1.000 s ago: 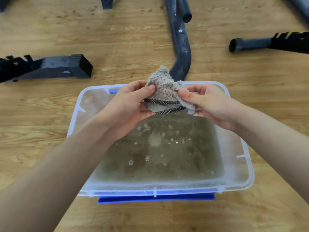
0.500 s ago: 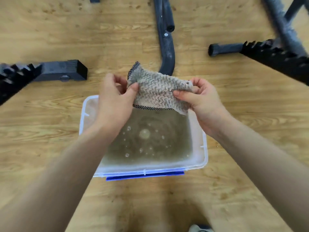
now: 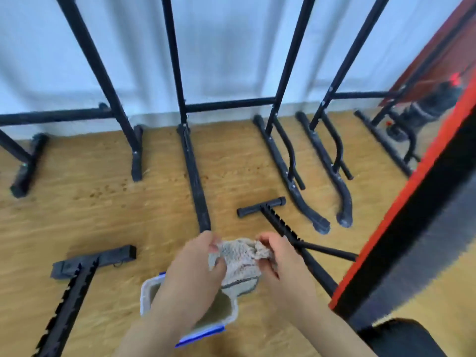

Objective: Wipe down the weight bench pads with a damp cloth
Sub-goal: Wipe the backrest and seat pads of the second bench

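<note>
A grey knitted cloth (image 3: 238, 261) with a dark edge hangs between both hands, above the far end of the water tub. My left hand (image 3: 194, 266) pinches its left side and my right hand (image 3: 278, 258) grips its bunched right side. A weight bench pad (image 3: 422, 220), black and grey with a red edge, slants up along the right side of the view. A second dark pad corner (image 3: 401, 336) shows at the bottom right.
A clear plastic tub (image 3: 148, 295) of murky water on a blue lid sits on the wooden floor below my arms. Black notched bench bars (image 3: 69, 302) (image 3: 280, 228) lie left and right. Several black rack frames (image 3: 193, 161) stand along the pale wall.
The view has risen and pulled back from the tub, bringing the racks, wall and bench pad into sight. The cloth went from spread flat to bunched between my hands.
</note>
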